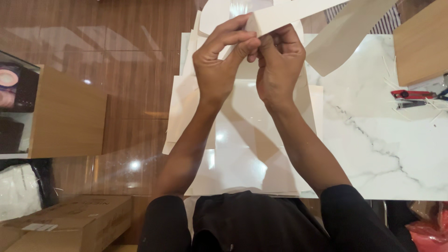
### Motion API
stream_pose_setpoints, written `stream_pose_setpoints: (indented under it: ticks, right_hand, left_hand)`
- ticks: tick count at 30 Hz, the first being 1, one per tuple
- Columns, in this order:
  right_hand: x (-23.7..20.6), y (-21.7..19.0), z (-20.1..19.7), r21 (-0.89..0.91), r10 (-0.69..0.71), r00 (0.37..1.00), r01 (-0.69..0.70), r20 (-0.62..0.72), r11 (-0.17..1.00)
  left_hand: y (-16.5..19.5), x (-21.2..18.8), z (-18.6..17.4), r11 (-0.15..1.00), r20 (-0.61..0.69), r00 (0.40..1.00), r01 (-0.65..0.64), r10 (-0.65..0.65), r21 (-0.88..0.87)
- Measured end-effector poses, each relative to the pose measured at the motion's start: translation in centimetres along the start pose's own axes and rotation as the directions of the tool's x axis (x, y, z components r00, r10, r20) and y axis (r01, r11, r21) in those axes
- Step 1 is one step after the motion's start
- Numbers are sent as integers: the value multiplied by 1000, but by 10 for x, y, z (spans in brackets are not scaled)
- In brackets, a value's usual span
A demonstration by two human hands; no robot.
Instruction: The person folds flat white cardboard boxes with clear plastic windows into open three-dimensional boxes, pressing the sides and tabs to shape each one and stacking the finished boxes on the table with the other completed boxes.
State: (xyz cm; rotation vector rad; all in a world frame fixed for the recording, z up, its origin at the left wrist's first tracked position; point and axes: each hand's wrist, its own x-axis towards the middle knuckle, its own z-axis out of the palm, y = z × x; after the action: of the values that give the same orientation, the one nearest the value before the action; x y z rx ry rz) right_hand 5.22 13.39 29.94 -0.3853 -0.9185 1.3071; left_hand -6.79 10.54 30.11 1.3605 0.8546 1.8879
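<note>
The person wears a plain black short-sleeved top whose sleeves end above the elbows, well back from the fingers (233, 39), leaving both forearms bare, with no watch, ring or glove showing.

Single head-worn view, steeply downward, close above the marble table (382, 140).

My left hand (219, 60) and right hand (277, 58) meet above the sheets (252, 140) stacked on the table (373, 140). Cutter (413, 94) far right, board (422, 44) behind it. Box (70, 219) lower left, cabinet (67, 114) left.
</note>
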Motion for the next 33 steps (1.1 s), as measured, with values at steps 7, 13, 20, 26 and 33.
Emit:
stream_pose_setpoints:
  ticks: [7, 13, 20, 26, 33]
  right_hand:
    - [-38, -3, -20, -677, -212, 924, 379, 319, 631]
    - [-8, -21, -98, -846, -713, 659, 502, 239, 180]
    - [45, -41, -139, -719, -418, 874, 456, 249, 524]
    - [20, -81, -114, -614, -424, 858, 506, 289, 606]
    - [-4, -110, -94, -696, -342, 896, 438, 284, 569]
  left_hand:
    - [-13, 7, -26, 986, -17, 987, -162, 163, 44]
    - [4, 22, -63, 956, -144, 971, -150, 190, 251]
    - [40, -1, 27, 511, 343, 741, -655, 577, 557]
    - [63, 11, 71, 355, 362, 776, -579, 517, 734]
    - [26, -1, 63, 304, 327, 789, -529, 520, 792]
